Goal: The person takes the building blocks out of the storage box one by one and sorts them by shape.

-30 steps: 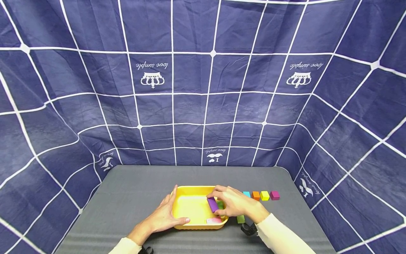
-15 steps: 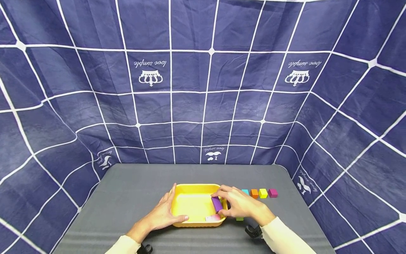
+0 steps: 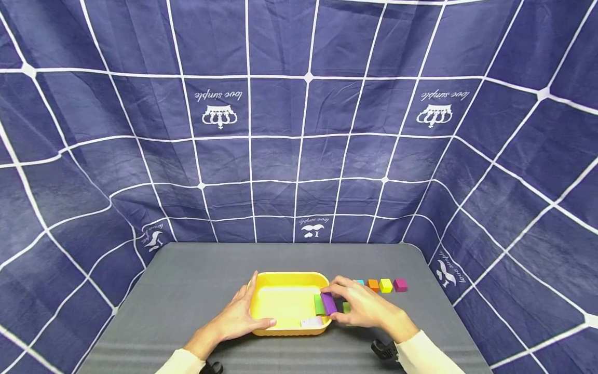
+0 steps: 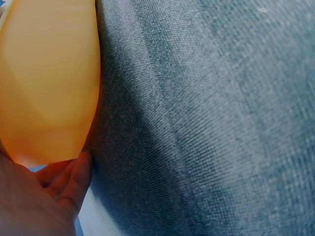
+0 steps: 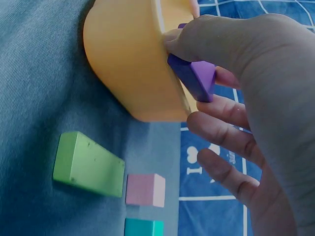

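Note:
A yellow plastic tray (image 3: 280, 332) sits on the grey table. My left hand (image 3: 235, 319) holds its left end, the thumb on the front rim and the fingers along the end wall. At the right rim, my right hand (image 3: 366, 306) pinches a purple block (image 3: 328, 304) between thumb and fingertips. The right wrist view shows this purple block (image 5: 194, 78) tilted right at the rim. Inside the tray, a green block (image 3: 319, 305) lies partly hidden behind the purple one, and a pale pink block (image 3: 311, 322) lies near the front right corner.
Outside the tray, a green block (image 5: 91, 162), a pink cube (image 5: 142, 189) and a teal cube (image 5: 140, 227) lie on the table. Orange (image 3: 372, 285), yellow (image 3: 385, 285) and magenta (image 3: 400, 284) cubes line up beyond the right hand. Blue checked cloth (image 3: 299, 156) surrounds the table.
My right hand has moved right with the purple block, from over the tray's inside to its right rim. More of the green block inside shows. The left hand keeps its hold.

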A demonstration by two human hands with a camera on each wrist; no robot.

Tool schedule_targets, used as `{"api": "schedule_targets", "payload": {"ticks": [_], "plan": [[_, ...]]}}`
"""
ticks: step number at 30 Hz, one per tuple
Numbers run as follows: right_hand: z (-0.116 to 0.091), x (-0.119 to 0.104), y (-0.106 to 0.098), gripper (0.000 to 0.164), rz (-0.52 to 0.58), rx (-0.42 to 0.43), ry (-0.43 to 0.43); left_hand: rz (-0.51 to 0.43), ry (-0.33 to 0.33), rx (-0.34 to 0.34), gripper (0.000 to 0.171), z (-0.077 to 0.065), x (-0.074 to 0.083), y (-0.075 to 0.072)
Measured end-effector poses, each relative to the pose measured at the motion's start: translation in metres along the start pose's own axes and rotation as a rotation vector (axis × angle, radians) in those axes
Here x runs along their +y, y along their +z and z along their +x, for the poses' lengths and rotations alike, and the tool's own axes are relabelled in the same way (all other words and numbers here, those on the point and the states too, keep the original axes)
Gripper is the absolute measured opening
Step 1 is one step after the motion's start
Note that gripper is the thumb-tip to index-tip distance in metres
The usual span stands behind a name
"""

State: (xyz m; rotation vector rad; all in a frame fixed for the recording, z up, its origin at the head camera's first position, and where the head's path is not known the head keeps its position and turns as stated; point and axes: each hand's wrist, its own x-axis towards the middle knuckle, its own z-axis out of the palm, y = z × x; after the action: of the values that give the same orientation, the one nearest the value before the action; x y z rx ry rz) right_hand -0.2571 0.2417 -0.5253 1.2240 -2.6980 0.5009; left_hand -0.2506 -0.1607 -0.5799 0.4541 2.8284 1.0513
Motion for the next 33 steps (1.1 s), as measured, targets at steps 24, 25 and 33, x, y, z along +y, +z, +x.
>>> {"api": "schedule_targets", "payload": {"ticks": [24,25,33], "plan": [[-0.044,0.027,-0.011,0.060,-0.020,0.057,0.126,-0.016,-0.016,0.005,0.153,0.002,0.000,0.000],[-0.046,0.029,-0.011,0.060,-0.020,0.057,0.132,-0.016,-0.016,0.007,0.153,0.001,0.001,0.000],[-0.061,0.040,-0.006,0.058,0.035,0.050,0.191,-0.028,-0.021,-0.001,0.153,-0.001,0.001,-0.001]]}}
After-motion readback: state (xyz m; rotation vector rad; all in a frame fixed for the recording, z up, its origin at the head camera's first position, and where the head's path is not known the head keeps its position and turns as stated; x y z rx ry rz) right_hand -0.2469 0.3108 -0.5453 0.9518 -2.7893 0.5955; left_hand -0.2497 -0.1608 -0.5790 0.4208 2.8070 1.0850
